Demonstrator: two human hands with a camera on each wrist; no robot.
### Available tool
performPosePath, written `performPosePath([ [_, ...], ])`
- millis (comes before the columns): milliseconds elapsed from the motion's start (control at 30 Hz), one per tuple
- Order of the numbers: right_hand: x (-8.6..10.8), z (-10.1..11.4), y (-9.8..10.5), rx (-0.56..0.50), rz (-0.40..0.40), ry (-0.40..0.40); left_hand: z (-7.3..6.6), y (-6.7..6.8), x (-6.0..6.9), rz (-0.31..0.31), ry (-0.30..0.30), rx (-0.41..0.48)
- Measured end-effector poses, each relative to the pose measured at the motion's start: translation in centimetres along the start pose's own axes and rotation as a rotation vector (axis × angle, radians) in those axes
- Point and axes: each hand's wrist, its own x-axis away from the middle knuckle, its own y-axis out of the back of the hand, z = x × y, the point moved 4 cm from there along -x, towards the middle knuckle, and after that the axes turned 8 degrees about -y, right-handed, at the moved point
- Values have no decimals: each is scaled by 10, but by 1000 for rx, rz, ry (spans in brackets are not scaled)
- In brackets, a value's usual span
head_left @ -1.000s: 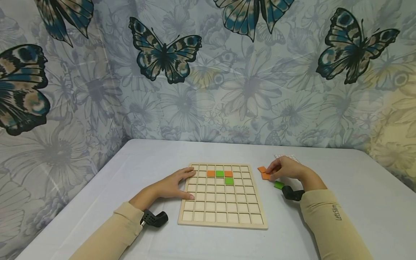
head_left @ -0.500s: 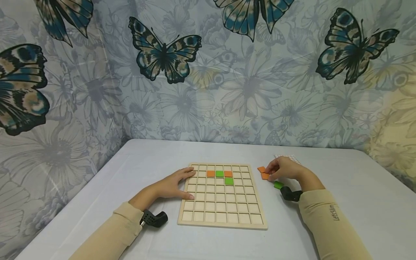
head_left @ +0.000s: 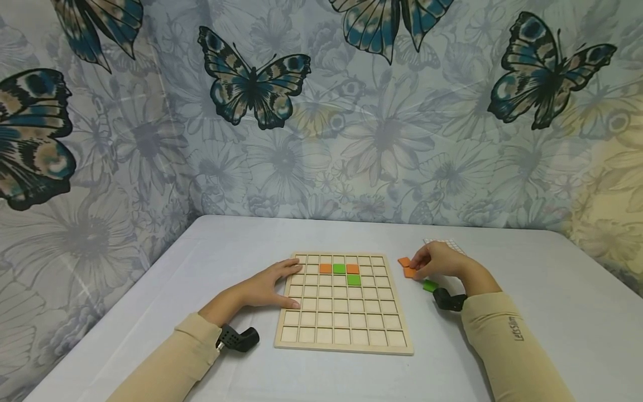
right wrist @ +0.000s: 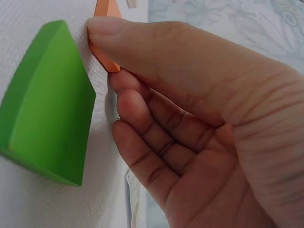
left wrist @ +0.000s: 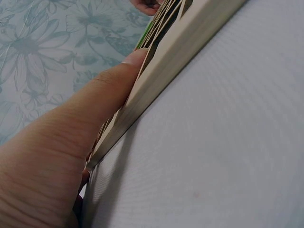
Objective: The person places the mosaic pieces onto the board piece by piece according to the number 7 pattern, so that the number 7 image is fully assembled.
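A wooden grid board (head_left: 341, 320) lies on the table. My left hand (head_left: 261, 286) rests at its left edge with spread fingers; its thumb (left wrist: 107, 83) lies on the rim in the left wrist view. Set into the board are orange tiles (head_left: 326, 268) and green tiles (head_left: 354, 280) near the far side. Right of the board, my right hand (head_left: 443, 261) pinches an orange tile (head_left: 409, 273) between thumb and fingertips, the tile close to the table. Another orange tile (head_left: 403, 261) lies just beyond it. Close to the wrist lies a green tile (right wrist: 52, 104).
Partly hidden behind the right hand is a white gridded sheet (head_left: 454, 244). The white-covered table (head_left: 241, 234) ends at a butterfly-print backdrop (head_left: 346, 167). Black wrist cameras sit beside the left wrist (head_left: 240, 338) and the right wrist (head_left: 449, 300).
My right hand has shifted very slightly left, staying at the orange tile. The left hand and the board hold their places.
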Motion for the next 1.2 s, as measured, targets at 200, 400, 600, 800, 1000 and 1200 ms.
performPosePath([
  [200,0,1,-1,3,0,14,-1,0,0,-3,2,10],
  [400,1,0,-1,13,-3,-3,-3,1,1,-4,0,8],
  [600,1,1,0,17,4,-8,-3,1,1,-3,2,9],
  [800,5,5,2,34,17,10,-1,0,0,-4,5,-2],
  [1000,6,8,5,26,34,13,-1,0,0,-12,-16,-15],
  [1200,5,15,7,24,34,20,-1,0,-1,-5,-9,-4],
])
